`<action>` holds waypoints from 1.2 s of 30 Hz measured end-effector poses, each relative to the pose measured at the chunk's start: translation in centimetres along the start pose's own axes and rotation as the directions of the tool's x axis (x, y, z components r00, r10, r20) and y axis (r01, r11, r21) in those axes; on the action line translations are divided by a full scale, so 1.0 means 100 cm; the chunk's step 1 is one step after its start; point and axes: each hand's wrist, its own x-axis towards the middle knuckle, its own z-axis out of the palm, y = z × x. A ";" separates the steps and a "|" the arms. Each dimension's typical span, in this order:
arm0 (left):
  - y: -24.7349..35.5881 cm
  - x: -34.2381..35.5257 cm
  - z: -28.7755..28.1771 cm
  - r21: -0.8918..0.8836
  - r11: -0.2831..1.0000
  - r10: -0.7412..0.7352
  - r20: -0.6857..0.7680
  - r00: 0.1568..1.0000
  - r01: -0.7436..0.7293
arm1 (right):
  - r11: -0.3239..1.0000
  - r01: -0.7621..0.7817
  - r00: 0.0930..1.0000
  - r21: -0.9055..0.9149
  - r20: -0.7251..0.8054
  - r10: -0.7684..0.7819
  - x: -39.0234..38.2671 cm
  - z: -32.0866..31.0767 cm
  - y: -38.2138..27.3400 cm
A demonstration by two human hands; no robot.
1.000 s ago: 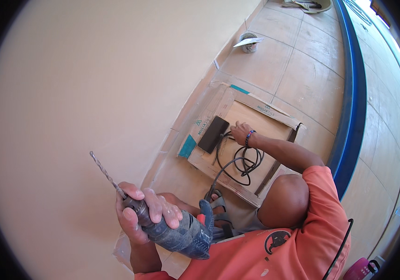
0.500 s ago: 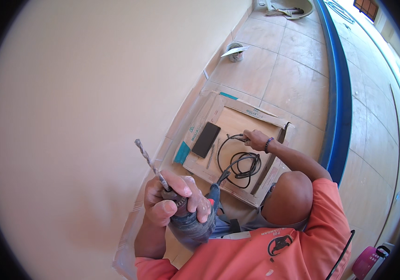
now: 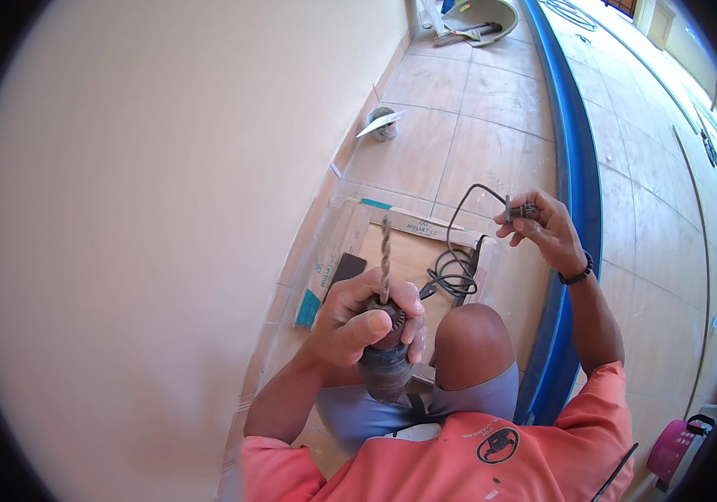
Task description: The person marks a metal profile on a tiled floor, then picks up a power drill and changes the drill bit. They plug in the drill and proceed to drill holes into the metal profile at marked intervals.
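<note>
A power drill with a long spiral drill bit is held upright in front of me. My left hand wraps round its dark, toothed chuck, thumb across the front. To the right, my right hand is raised and pinches a small dark metal chuck key with a crossbar. The drill's black power cord lies partly coiled on a flattened cardboard box and rises to my right hand. My hand hides part of the drill's chuck.
A dark flat box lies on the cardboard, partly behind my left hand. A plain wall borders the left. A blue metal beam runs along the right. Farther off stand a small pot and a basin with tools.
My left hand has brought the drill rightward, its bit now upright instead of leaning left. My right hand has lifted off the cardboard to the right, pulling the cord up with it.
</note>
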 end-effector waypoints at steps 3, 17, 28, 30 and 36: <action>-0.018 -0.007 -0.006 -0.014 0.998 0.062 -0.032 0.998 -0.063 | 0.947 -0.165 0.986 -0.276 -0.023 0.165 -0.010 0.012 -0.033; -0.031 -0.026 -0.007 -0.013 0.973 0.226 -0.181 0.957 -0.232 | 0.988 0.118 0.904 -0.103 0.423 -0.064 -0.008 0.077 -0.013; -0.010 -0.028 -0.004 0.168 0.986 0.038 -0.265 0.964 0.007 | 0.997 0.027 0.785 0.078 0.615 -0.070 0.040 0.137 -0.080; -0.009 -0.023 0.000 0.137 0.990 0.058 -0.310 0.949 -0.016 | 0.989 -0.078 0.746 0.127 0.665 -0.027 0.042 0.143 -0.084; -0.016 -0.028 -0.004 0.122 0.982 0.185 -0.440 0.879 -0.146 | 0.982 0.182 0.716 -0.045 0.691 -0.101 0.042 0.123 -0.053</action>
